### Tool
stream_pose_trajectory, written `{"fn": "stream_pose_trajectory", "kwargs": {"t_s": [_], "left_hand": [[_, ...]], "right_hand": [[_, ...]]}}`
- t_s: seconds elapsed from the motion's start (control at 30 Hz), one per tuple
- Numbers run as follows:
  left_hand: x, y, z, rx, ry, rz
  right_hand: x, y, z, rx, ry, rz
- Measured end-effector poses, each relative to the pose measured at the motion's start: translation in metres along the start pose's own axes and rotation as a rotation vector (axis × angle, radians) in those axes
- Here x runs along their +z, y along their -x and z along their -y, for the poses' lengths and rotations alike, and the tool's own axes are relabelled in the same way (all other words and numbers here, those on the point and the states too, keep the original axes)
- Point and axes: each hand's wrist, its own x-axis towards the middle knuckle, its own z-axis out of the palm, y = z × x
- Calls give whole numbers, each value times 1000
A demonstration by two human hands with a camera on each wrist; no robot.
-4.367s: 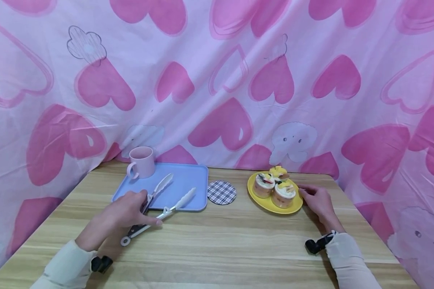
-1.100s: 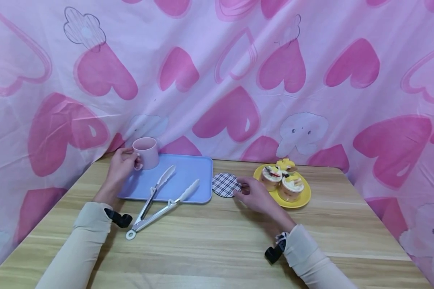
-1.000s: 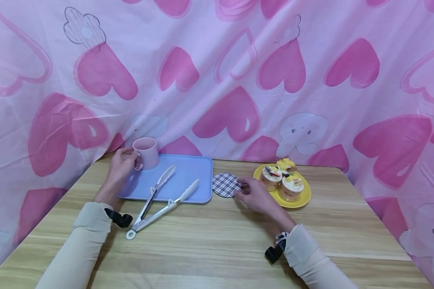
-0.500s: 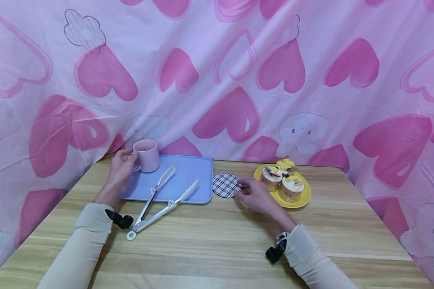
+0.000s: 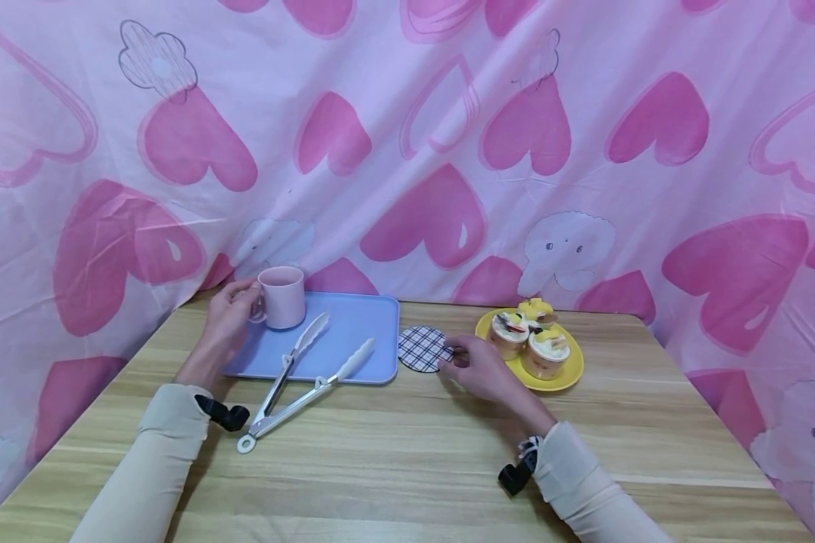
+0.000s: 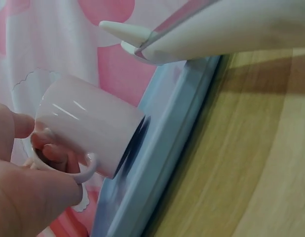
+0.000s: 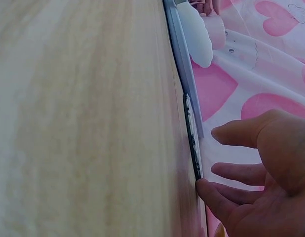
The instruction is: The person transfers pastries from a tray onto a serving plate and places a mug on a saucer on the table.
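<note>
My left hand (image 5: pixel 229 317) grips the handle of a pink mug (image 5: pixel 285 302), fingers hooked through it. In the left wrist view the mug (image 6: pixel 88 123) is upright close over the tray, a dark shadow along its base. Under it lies the blue tray (image 5: pixel 353 324). My right hand (image 5: pixel 478 366) is at the right edge of a round plaid coaster (image 5: pixel 422 348). In the right wrist view one fingertip of that hand (image 7: pixel 276 173) touches the edge of the coaster (image 7: pixel 193 143), while the thumb stands apart, the fingers loosely bent.
Spread tongs (image 5: pixel 292 407) with white tips lie across the tray's front edge, their ring end on the wooden table (image 5: pixel 407 467). On the right, a yellow plate (image 5: pixel 570 373) bears dessert cups (image 5: pixel 545 356) topped with cream. A pink heart-print cloth (image 5: pixel 421 219) hangs behind.
My left hand went from the tongs to the mug's handle, and the mug has since shifted right and slightly nearer. My right hand went from the yellow plate to the coaster, then stayed there.
</note>
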Motion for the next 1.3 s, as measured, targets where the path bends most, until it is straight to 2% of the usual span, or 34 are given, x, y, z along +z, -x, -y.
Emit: {"fn": "stream_pose_trajectory", "kwargs": {"t_s": [0.03,0.1,0.17,0.3,0.37,0.43,0.63,0.87,0.93,1.03,1.3], "left_hand": [[0,1,-1,-4,-18,1],[-2,2,-3,-11,-109,6],[-4,4,-4,6,-239,26],[-8,7,-5,98,-500,64],[-9,7,-4,144,-578,60],[-8,8,-4,177,-614,52],[-9,6,2,222,-658,48],[-8,2,12,334,-569,61],[-7,2,12,346,-555,63],[-8,2,12,335,-569,53],[-8,4,6,233,-633,62]], "right_hand": [[0,0,0,2,-1,0],[1,0,0,1,3,0],[1,0,0,4,4,-1],[1,0,-1,-1,19,-4],[1,1,-1,-2,23,-4],[1,1,-2,-7,25,-4],[0,1,-4,-31,34,-5],[0,3,0,-14,30,7],[0,3,0,-12,34,7],[0,2,1,-13,41,6],[0,2,-1,2,39,12]]}}
